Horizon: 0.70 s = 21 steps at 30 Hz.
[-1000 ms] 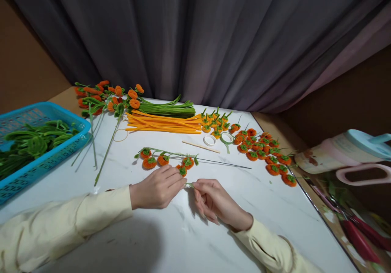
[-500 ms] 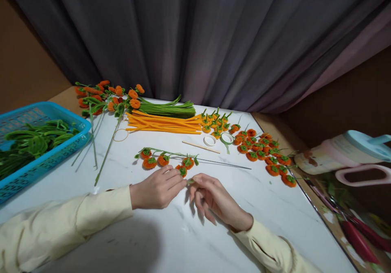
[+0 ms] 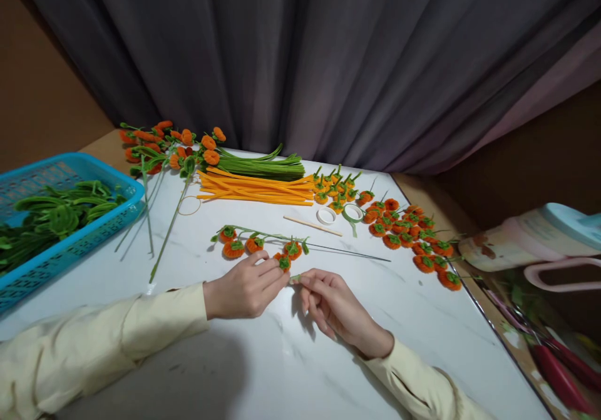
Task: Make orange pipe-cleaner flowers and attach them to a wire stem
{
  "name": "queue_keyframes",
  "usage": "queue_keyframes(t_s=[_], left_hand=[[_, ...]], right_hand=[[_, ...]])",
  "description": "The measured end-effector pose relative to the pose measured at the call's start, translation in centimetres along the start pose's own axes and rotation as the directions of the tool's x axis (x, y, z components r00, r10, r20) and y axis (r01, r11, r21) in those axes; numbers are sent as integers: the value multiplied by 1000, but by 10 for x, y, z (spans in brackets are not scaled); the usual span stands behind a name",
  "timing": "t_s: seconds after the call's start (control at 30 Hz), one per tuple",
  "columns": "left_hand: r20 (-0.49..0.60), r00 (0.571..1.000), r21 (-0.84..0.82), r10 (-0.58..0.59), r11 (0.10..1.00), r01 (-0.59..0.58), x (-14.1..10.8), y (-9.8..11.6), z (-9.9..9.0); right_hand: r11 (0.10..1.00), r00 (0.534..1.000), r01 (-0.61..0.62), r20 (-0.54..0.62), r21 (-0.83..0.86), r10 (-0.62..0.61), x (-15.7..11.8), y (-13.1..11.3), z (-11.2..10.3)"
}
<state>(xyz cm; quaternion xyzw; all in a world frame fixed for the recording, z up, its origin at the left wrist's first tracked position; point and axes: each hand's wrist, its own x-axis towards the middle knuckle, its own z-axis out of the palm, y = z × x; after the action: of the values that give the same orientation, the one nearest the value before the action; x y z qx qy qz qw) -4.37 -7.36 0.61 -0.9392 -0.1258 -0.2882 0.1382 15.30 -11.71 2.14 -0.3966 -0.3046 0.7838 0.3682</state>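
My left hand (image 3: pixel 248 285) is closed, its fingertips pinched together just below an orange fuzzy persimmon (image 3: pixel 283 261). My right hand (image 3: pixel 345 310) pinches a short green strip (image 3: pixel 295 278) between thumb and forefinger, its other fingers curled below. That strip spans the small gap between the two hands' fingertips; what part of it lies inside the left fingers is hidden. Just beyond the hands lies a branch (image 3: pixel 267 234) with several orange persimmons and small green leaves, its bare dark wire (image 3: pixel 350 252) pointing right.
Yellow-orange chenille stems (image 3: pixel 256 188) and green stems (image 3: pixel 263 166) lie behind, near finished branches (image 3: pixel 188 148). Loose persimmons (image 3: pixel 404 226), tape rolls (image 3: pixel 353 213) and a wooden stick (image 3: pixel 312 225) are to the right. A blue basket (image 3: pixel 94 220) stands left; a tumbler (image 3: pixel 511 245) and red-handled pliers (image 3: pixel 558 376) are right.
The right hand's lower fingers have curled in closer. Both hands stay together at the green strip. The whole view has shifted slightly.
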Motion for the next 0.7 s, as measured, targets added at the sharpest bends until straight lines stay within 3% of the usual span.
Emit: queue_keyframes(t_s=[0.7], left_hand=[[-6,996,-37,-85,996,85,3,1,1]], right_hand=[[998,998,-48,-30,36,49,0,-6,0]])
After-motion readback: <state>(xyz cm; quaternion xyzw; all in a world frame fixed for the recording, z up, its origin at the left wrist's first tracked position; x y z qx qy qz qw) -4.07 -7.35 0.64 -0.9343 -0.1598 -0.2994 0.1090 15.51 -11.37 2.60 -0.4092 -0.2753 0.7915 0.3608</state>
